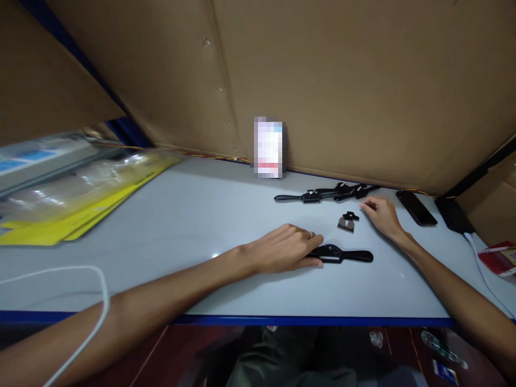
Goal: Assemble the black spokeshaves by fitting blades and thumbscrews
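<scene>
My left hand is closed around one handle of a black spokeshave body, which lies on the grey tabletop with its other handle pointing right. A ring shows on one finger of this hand. To the right, my right hand is closed with thumb and fingertips pinched together; what lies between them, if anything, is too small to make out. Just left of its fingertips are a flat metal blade and a small black cap piece, partly over the blade. Behind these, several assembled black spokeshaves lie overlapping.
A dark phone and a black power bank with a white cable lie at the right. A lit, blurred screen leans on the cardboard wall. Clear plastic bags rest on yellow sheets at the left.
</scene>
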Demonstrator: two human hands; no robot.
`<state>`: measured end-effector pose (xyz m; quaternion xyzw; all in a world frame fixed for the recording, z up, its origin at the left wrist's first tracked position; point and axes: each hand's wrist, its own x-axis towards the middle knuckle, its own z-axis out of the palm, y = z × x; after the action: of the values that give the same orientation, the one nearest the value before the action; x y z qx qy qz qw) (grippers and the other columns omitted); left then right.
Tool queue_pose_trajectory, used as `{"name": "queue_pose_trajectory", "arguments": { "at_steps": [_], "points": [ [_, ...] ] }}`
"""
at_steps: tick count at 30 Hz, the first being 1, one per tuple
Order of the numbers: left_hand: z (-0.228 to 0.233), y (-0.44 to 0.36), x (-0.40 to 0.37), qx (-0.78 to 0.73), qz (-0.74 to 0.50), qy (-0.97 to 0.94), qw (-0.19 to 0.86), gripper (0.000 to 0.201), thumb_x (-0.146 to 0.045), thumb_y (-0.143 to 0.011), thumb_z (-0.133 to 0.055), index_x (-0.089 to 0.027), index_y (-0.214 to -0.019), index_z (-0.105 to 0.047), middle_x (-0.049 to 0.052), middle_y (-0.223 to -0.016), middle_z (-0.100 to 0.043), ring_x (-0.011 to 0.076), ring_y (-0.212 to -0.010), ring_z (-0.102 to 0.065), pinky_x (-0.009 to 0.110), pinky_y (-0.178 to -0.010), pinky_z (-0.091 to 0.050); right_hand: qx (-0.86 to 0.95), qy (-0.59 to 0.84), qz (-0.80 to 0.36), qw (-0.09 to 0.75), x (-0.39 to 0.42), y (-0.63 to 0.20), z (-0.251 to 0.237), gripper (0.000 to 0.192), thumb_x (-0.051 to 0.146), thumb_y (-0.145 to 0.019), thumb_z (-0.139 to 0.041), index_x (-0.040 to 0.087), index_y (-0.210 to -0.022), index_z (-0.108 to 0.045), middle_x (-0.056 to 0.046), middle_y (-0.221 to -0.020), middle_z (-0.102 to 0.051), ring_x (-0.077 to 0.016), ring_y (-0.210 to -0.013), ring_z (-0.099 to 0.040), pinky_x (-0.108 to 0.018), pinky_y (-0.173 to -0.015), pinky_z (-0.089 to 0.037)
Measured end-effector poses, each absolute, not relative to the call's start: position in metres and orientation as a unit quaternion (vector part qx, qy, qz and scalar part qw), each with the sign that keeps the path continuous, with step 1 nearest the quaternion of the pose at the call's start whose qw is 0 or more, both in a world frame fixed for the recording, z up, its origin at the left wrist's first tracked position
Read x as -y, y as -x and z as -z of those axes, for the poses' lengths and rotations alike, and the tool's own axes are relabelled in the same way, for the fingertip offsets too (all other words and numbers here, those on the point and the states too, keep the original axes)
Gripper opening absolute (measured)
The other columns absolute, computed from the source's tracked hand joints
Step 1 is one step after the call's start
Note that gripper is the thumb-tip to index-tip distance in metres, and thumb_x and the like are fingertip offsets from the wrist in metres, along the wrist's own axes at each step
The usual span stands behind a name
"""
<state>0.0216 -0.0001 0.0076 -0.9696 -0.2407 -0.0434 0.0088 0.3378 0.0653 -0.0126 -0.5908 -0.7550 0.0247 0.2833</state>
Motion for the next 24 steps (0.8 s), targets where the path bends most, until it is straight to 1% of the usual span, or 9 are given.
{"name": "queue_pose_trajectory", "arguments": {
  "at_steps": [3,6,10,13,17,21,24],
  "points": [
    [-0.008,-0.022,0.0,0.246,0.035,0.969,0.007,0.041,-0.056,-0.104,-0.046,-0.018,-0.093,-0.056,0.004,-0.076,-0.066,0.0164,-0.055,-0.052,0.034,-0.053,-0.025,0.759,0.596,0.014,0.261,-0.066,-0.339,0.013,0.018,0.029,-0.09,-0.058,0.019,-0.091,-0.073,-0.009,-0.09,-0.069,-0.0259,-0.085,-0.062,-0.039,-0.076,-0.046],
    [-0.007,-0.022,-0.001,0.249,0.03,0.968,0.01,0.04,-0.055,-0.104,-0.047,-0.017,-0.094,-0.057,0.004,-0.076,-0.067,0.0168,-0.055,-0.053,0.035,-0.053,-0.026,0.771,0.574,0.044,0.274,-0.06,-0.333,0.009,0.02,0.029,-0.09,-0.057,0.02,-0.095,-0.074,-0.011,-0.094,-0.068,-0.0301,-0.096,-0.062,-0.043,-0.082,-0.049],
    [-0.003,-0.021,-0.002,0.243,0.052,0.969,0.009,0.044,-0.057,-0.105,-0.04,-0.018,-0.094,-0.056,0.004,-0.075,-0.066,0.0168,-0.055,-0.052,0.035,-0.053,-0.027,0.812,0.512,0.002,0.281,-0.046,-0.318,0.005,0.019,0.029,-0.093,-0.057,0.021,-0.096,-0.074,-0.009,-0.095,-0.068,-0.0278,-0.094,-0.063,-0.043,-0.08,-0.051],
    [-0.002,-0.02,-0.002,0.24,0.069,0.968,0.002,0.048,-0.059,-0.106,-0.034,-0.018,-0.093,-0.056,0.003,-0.073,-0.064,0.0164,-0.054,-0.052,0.035,-0.053,-0.028,0.838,0.475,-0.011,0.267,-0.035,-0.307,0.004,0.019,0.031,-0.095,-0.059,0.02,-0.101,-0.073,-0.009,-0.099,-0.068,-0.0271,-0.096,-0.063,-0.043,-0.084,-0.052],
    [-0.003,-0.02,-0.001,0.246,0.048,0.968,0.009,0.046,-0.058,-0.106,-0.038,-0.018,-0.093,-0.056,0.003,-0.074,-0.065,0.0164,-0.055,-0.053,0.035,-0.053,-0.028,0.861,0.442,0.004,0.251,-0.024,-0.297,0.004,0.021,0.034,-0.095,-0.063,0.019,-0.107,-0.072,-0.009,-0.104,-0.067,-0.0257,-0.097,-0.062,-0.041,-0.084,-0.052],
    [-0.005,-0.021,-0.001,0.249,0.044,0.968,0.003,0.044,-0.058,-0.105,-0.041,-0.018,-0.093,-0.056,0.003,-0.075,-0.066,0.0164,-0.055,-0.054,0.034,-0.053,-0.027,0.89,0.404,0.009,0.21,-0.019,-0.292,0.004,0.018,0.033,-0.097,-0.062,0.02,-0.105,-0.072,-0.009,-0.104,-0.065,-0.0245,-0.097,-0.06,-0.04,-0.085,-0.051],
    [-0.005,-0.021,-0.001,0.249,0.049,0.967,-0.007,0.042,-0.057,-0.105,-0.043,-0.019,-0.09,-0.055,0.003,-0.076,-0.066,0.0163,-0.056,-0.054,0.034,-0.054,-0.027,0.893,0.404,0.011,0.197,-0.019,-0.293,0.003,0.017,0.03,-0.099,-0.058,0.02,-0.103,-0.071,-0.009,-0.102,-0.065,-0.024,-0.095,-0.06,-0.039,-0.084,-0.051]
  ]
}}
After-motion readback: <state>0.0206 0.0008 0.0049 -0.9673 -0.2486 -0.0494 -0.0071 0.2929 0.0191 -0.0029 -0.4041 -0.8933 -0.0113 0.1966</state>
